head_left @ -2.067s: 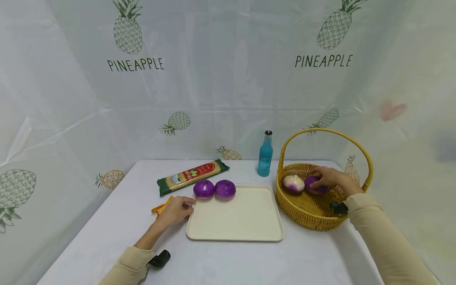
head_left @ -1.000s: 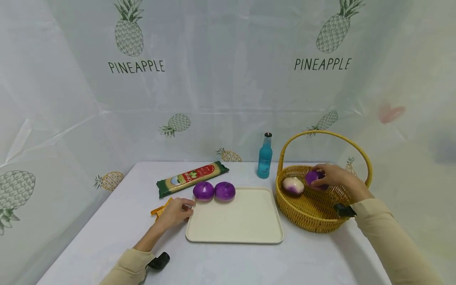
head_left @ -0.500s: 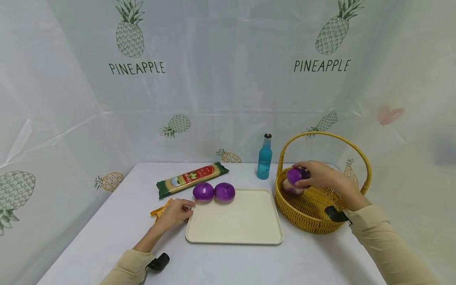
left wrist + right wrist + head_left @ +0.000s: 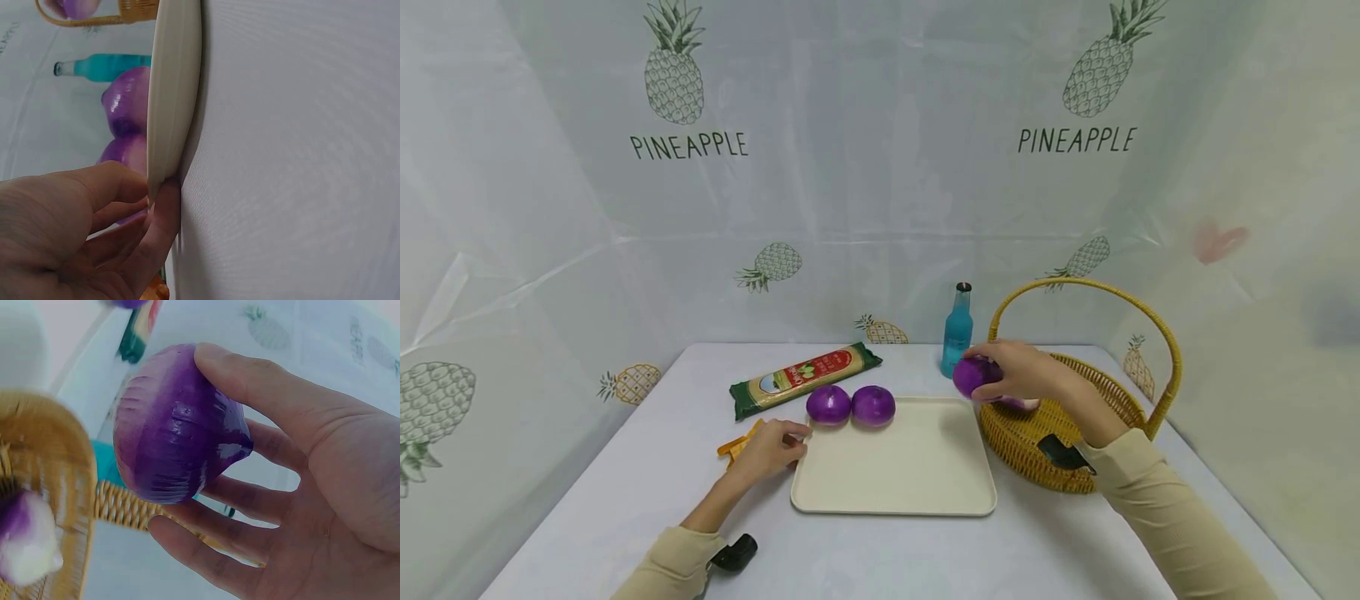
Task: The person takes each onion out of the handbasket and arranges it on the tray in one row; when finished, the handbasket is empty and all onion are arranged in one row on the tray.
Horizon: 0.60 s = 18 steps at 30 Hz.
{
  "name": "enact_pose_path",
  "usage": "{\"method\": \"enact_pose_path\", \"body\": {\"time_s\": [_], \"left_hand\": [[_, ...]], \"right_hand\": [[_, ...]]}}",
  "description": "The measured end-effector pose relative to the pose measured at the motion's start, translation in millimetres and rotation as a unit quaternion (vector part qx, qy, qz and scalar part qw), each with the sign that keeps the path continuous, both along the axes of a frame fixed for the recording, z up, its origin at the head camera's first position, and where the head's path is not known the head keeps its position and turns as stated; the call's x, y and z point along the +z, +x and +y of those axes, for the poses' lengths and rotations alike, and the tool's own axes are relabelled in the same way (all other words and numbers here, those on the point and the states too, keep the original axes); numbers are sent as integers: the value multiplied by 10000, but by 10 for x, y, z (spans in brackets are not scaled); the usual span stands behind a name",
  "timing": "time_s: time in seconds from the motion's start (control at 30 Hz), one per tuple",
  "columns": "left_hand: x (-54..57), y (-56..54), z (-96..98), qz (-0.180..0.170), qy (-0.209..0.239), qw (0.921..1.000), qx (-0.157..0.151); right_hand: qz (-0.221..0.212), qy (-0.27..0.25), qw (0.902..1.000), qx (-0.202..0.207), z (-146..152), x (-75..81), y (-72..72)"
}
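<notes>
My right hand (image 4: pixel 1033 371) grips a purple turnip (image 4: pixel 973 377) in the air, between the tray's back right corner and the basket. In the right wrist view the thumb lies on one side of this turnip (image 4: pixel 178 428), the other fingers around its far side; its lower half is paler. My left hand (image 4: pixel 771 450) pinches the left edge of the cream tray (image 4: pixel 895 467), thumb on the rim and fingertips beneath it in the left wrist view. Two more purple turnips (image 4: pixel 873 407) sit side by side at the tray's back left. A white-and-purple turnip (image 4: pixel 28 540) lies in the basket.
The yellow wicker basket (image 4: pixel 1037 467) with its tall arched handle stands right of the tray. Behind the held turnip is a blue bottle (image 4: pixel 957 333). A green-ended pasta packet (image 4: pixel 805 379) lies at the back left, and an orange object (image 4: pixel 737 446) lies behind my left hand.
My right hand has lifted the purple turnip out of the basket and carried it left, past the basket's near-left rim. The left hand stays at the tray's edge.
</notes>
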State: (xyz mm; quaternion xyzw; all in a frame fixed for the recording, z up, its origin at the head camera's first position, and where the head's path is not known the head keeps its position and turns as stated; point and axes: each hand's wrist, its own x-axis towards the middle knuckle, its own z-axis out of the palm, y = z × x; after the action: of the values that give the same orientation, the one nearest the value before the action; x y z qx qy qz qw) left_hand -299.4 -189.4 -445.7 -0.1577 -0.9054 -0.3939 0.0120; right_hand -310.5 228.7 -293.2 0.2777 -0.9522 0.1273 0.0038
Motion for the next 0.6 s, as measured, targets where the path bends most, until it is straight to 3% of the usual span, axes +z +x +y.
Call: {"method": "enact_pose_path", "body": {"time_s": [0.33, 0.6], "left_hand": [[-6, 54, -25, 78, -33, 10000, -22], [-33, -4, -20, 270, -97, 9995, -106]], "right_hand": [[-287, 12, 9995, 165, -399, -178, -48], [-288, 222, 9993, 56, -646, -412, -191]]}}
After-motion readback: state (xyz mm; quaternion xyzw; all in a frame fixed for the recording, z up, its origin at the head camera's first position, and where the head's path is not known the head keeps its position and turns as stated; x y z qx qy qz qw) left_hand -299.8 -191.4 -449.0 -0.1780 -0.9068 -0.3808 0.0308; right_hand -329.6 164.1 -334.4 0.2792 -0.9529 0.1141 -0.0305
